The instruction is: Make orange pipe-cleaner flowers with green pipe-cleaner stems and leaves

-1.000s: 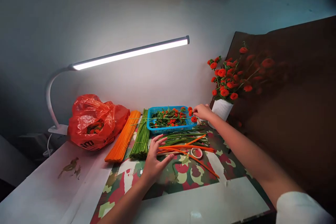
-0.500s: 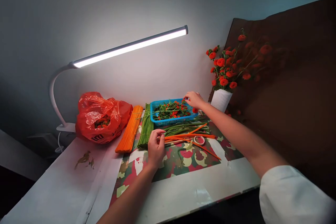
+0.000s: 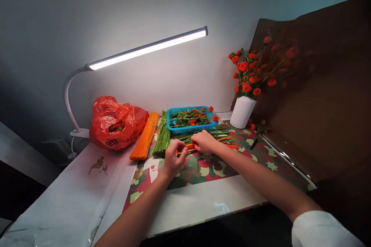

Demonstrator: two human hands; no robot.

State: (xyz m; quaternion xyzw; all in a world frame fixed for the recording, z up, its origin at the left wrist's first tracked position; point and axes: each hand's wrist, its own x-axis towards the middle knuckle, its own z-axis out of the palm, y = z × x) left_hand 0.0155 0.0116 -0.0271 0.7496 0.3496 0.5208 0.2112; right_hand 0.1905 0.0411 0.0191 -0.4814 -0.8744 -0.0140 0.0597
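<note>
My left hand [image 3: 174,159] and my right hand [image 3: 203,141] meet over the loose orange and green pipe cleaners [image 3: 220,139] lying on the patterned mat [image 3: 214,168]. Both hands are closed in a pinch on thin orange pipe cleaners between them. Just behind the hands stands a blue basket [image 3: 191,128] with small orange flowers and green stems. A bundle of orange pipe cleaners [image 3: 145,141] and a bundle of green ones [image 3: 163,138] lie to the left of the basket.
A white ribbed vase [image 3: 242,112] with orange flowers stands at the back right. An orange plastic bag [image 3: 116,123] sits at the back left beside a clamped bar lamp [image 3: 147,48]. A dark brown board [image 3: 319,96] leans on the right.
My right hand has left the blue basket and come down to the loose pipe cleaners beside my left hand. The left hand has closed on the strands. The view shifted slightly.
</note>
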